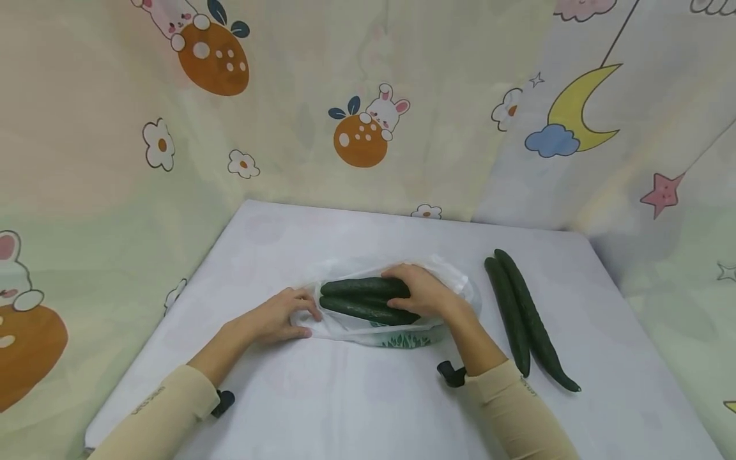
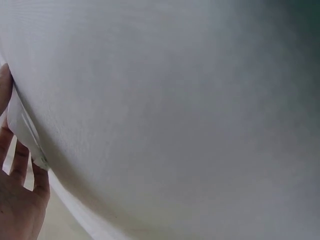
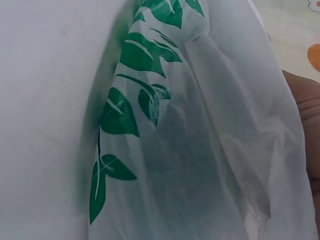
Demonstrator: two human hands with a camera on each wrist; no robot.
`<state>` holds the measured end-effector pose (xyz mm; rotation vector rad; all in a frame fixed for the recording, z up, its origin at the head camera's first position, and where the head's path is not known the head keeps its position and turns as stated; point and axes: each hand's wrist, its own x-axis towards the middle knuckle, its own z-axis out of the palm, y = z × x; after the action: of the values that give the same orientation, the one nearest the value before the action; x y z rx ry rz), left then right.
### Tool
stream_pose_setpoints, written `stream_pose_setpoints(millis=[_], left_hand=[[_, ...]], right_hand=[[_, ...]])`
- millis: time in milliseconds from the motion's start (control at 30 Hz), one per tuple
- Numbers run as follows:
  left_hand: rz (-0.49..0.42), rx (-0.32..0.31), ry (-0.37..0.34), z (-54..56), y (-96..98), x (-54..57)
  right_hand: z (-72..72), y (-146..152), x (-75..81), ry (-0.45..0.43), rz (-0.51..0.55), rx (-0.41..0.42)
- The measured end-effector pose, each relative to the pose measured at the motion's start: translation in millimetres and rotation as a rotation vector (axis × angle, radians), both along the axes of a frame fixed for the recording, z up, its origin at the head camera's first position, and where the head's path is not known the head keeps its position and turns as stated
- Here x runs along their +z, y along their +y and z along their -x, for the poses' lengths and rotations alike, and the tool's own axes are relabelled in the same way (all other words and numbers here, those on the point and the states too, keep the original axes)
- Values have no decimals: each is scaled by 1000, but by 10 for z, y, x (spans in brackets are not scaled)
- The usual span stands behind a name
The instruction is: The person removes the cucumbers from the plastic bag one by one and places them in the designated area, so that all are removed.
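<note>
Two dark green cucumbers lie side by side in the mouth of a thin white plastic bag (image 1: 339,329) printed with green leaves. My right hand (image 1: 422,291) reaches over their right ends. Its fingers and thumb grip the far cucumber (image 1: 356,286), and the thumb lies close to the near cucumber (image 1: 368,311). At the bag's left edge, my left hand (image 1: 282,316) holds the plastic. In the left wrist view, the bag's edge (image 2: 25,130) runs between its thumb and fingers. The right wrist view shows mostly leaf-printed plastic (image 3: 165,125), with part of the right hand (image 3: 306,107) behind it.
Two more long cucumbers (image 1: 508,313) lie together on the white table (image 1: 379,396), right of the bag and beside my right forearm. A patterned cloth backdrop (image 1: 287,115) with rabbits and a moon rises behind the table and along its sides.
</note>
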<state>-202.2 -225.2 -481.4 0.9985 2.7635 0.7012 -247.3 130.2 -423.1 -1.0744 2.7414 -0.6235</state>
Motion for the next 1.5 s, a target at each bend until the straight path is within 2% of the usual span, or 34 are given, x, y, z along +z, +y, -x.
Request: stream_pose_setpoints(millis=[167, 400, 500, 700, 1100, 1400, 1500], left_hand=[[5, -16, -14, -21, 12, -30], [-4, -41, 16, 18, 13, 45], [-2, -41, 2, 39, 16, 70], [-6, -55, 5, 63, 19, 64], [23, -23, -50, 124, 26, 56], [11, -44, -30, 159, 23, 53], [26, -28, -42, 153, 23, 51]], right_hand=[[5, -22, -94, -16, 6, 5], [78, -66, -125, -4, 30, -10], [102, -70, -126, 2, 26, -29], [108, -69, -133, 43, 21, -33], [95, -44, -48, 82, 140, -12], [67, -30, 60, 114, 193, -25], [36, -36, 133, 135, 211, -9]])
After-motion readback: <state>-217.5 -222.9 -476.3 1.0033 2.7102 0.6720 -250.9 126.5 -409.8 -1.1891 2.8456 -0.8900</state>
